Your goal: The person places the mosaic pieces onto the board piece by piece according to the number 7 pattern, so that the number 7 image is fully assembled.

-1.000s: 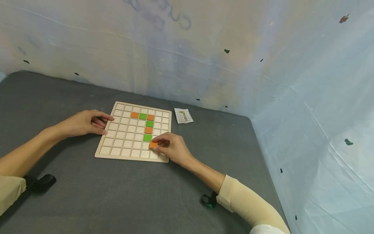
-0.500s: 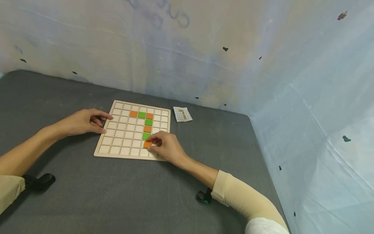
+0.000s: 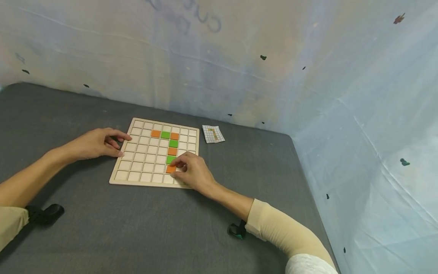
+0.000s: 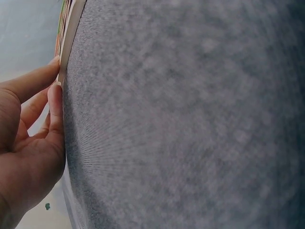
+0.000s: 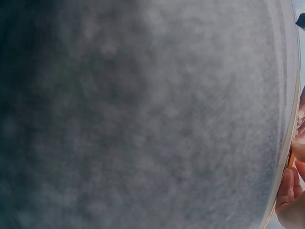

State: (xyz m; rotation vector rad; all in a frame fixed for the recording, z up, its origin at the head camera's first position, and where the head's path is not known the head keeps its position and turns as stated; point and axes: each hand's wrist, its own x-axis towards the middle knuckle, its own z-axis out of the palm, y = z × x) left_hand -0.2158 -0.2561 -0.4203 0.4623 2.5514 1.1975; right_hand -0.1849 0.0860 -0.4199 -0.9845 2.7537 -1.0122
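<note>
A pale wooden grid board (image 3: 148, 157) lies on the grey table. Several orange and green tiles sit in it, forming a short row and a column going down from the row's right end. My right hand (image 3: 194, 172) pinches an orange tile (image 3: 170, 169) between thumb and fingers, just below the lowest green tile (image 3: 170, 160). In the right wrist view the orange tile (image 5: 291, 160) shows between the fingertips; whether it lies flat in its cell I cannot tell. My left hand (image 3: 97, 144) touches the board's left edge with thumb and fingertips, fingers loosely bent.
A small paper card (image 3: 213, 134) with a printed grid and coloured squares lies right of the board. A pale cloth backdrop (image 3: 212, 76) hangs behind and to the right. The grey tabletop (image 3: 137, 228) stretches in front of the board.
My right hand has moved slightly left with the orange tile, from the column's right side to directly below the lowest green tile. The left hand has stayed at the board's edge.
</note>
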